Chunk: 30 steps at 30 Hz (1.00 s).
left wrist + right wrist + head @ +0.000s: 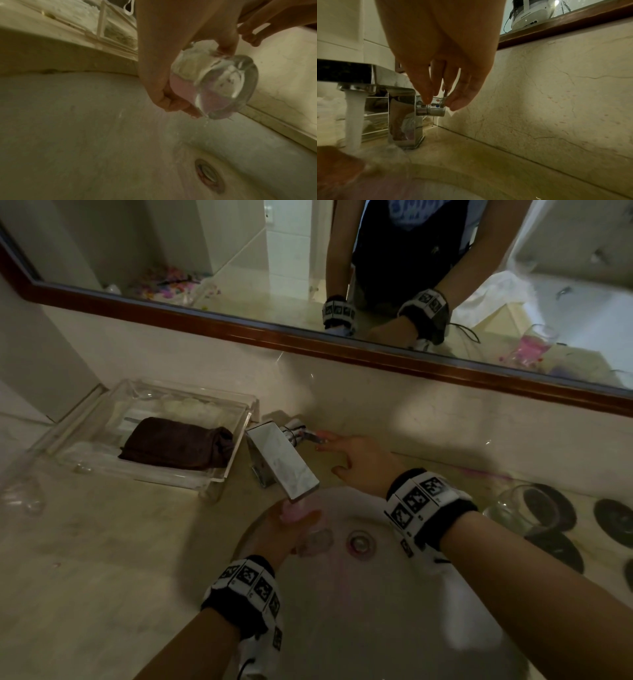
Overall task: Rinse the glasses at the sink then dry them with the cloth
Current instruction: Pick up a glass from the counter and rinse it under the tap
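Note:
My left hand (pixel 291 525) grips a clear glass (pixel 301 511) on its side, low in the sink (pixel 394 594) under the tap spout (pixel 287 470). In the left wrist view my left hand (pixel 200 79) wraps the glass (pixel 231 83), which holds pinkish liquid and drips. My right hand (pixel 329 443) reaches to the tap lever (pixel 310 436). In the right wrist view my right hand (pixel 441 104) holds the thin lever (pixel 444 97) between its fingertips, and water (pixel 353 119) runs from the spout. A dark folded cloth (pixel 178 443) lies in a clear tray (pixel 219 477) left of the tap.
A second clear glass (pixel 520 508) stands on the counter right of the sink, among several dark round coasters (pixel 613 522). A blurred clear glass (pixel 20 498) stands at the far left. A wood-framed mirror (pixel 342 340) runs along the wall behind. The drain (pixel 209 175) is below the held glass.

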{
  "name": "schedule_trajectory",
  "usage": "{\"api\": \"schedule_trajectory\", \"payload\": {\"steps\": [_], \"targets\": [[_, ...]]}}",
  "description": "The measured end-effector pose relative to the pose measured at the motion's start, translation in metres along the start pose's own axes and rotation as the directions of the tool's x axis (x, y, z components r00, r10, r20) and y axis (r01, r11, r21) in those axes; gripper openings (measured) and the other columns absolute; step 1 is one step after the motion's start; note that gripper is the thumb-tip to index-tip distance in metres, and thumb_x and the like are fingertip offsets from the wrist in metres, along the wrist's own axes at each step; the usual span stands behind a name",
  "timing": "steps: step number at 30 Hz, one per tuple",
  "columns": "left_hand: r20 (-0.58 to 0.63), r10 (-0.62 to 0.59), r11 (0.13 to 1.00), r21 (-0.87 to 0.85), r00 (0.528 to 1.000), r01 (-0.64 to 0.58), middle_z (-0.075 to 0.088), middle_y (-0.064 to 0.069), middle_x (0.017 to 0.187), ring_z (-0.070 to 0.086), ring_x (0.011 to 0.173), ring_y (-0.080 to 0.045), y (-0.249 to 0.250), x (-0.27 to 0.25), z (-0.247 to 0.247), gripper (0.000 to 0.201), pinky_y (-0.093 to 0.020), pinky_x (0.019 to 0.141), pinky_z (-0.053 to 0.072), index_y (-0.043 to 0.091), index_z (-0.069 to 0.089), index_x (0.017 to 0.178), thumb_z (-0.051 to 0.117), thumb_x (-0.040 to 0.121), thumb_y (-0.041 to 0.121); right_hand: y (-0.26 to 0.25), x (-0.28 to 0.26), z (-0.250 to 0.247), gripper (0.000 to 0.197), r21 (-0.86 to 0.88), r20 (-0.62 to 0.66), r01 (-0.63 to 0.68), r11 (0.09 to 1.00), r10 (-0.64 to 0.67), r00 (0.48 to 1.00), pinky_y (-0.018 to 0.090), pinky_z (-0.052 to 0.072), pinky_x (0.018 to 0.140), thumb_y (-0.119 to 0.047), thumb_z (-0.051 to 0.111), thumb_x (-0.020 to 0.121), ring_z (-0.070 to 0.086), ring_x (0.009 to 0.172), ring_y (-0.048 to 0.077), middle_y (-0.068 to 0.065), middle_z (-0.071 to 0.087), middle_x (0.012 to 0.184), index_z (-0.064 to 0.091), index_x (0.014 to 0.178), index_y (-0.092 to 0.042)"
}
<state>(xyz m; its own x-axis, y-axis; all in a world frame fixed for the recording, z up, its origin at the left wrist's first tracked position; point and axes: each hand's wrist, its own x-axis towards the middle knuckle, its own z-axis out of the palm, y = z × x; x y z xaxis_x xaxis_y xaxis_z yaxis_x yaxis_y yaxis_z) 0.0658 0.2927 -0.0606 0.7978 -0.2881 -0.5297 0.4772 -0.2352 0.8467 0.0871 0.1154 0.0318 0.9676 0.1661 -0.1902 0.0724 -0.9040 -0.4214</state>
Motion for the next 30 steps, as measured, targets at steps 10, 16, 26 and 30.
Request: {"api": "schedule_trajectory", "payload": {"steps": [10, 16, 26, 30], "targets": [[0.212, -0.379, 0.810, -0.394, 0.901, 0.434, 0.072, -0.010, 0.080, 0.065, 0.073, -0.024, 0.002, 0.008, 0.009, 0.051, -0.023, 0.061, 0.049, 0.017, 0.079, 0.079, 0.040, 0.096, 0.046, 0.000, 0.000, 0.000, 0.046, 0.005, -0.011, -0.013, 1.000, 0.013, 1.000, 0.022, 0.041, 0.077, -0.010, 0.057, 0.084, 0.042, 0.071, 0.006, 0.000, 0.046, 0.142, 0.055, 0.128, -0.020], [0.348, -0.470, 0.590, -0.560, 0.811, 0.582, 0.060, -0.014, 0.093, 0.058, 0.076, -0.030, 0.004, 0.008, 0.006, 0.042, -0.035, 0.050, 0.056, 0.009, 0.060, 0.094, 0.051, 0.088, 0.049, -0.003, -0.002, -0.002, 0.043, 0.022, -0.020, -0.022, 1.000, 0.023, 1.000, 0.025, 0.045, 0.084, -0.009, 0.056, 0.084, 0.048, 0.075, 0.008, -0.005, 0.041, 0.146, 0.057, 0.125, -0.020], [-0.022, -0.440, 0.860, -0.299, 0.898, 0.414, 0.057, -0.012, 0.115, 0.061, 0.080, -0.028, -0.003, 0.013, 0.023, 0.068, -0.040, 0.052, 0.057, 0.021, 0.043, 0.133, 0.073, 0.076, 0.043, -0.007, -0.005, -0.004, 0.040, 0.045, -0.031, -0.011, 0.999, 0.012, 0.999, 0.024, 0.044, 0.084, -0.007, 0.057, 0.084, 0.055, 0.079, 0.017, -0.008, 0.035, 0.148, 0.058, 0.124, -0.016], [-0.180, -0.227, 0.972, 0.019, 0.957, 0.234, 0.058, -0.006, 0.094, 0.061, 0.081, -0.024, -0.005, 0.008, 0.029, 0.074, -0.037, 0.060, 0.058, 0.021, 0.034, 0.127, 0.077, 0.071, 0.043, -0.007, -0.004, -0.003, 0.041, 0.032, -0.026, -0.015, 0.999, 0.016, 1.000, 0.025, 0.043, 0.086, -0.008, 0.056, 0.084, 0.060, 0.098, 0.026, -0.008, 0.036, 0.148, 0.058, 0.124, -0.017]]}}
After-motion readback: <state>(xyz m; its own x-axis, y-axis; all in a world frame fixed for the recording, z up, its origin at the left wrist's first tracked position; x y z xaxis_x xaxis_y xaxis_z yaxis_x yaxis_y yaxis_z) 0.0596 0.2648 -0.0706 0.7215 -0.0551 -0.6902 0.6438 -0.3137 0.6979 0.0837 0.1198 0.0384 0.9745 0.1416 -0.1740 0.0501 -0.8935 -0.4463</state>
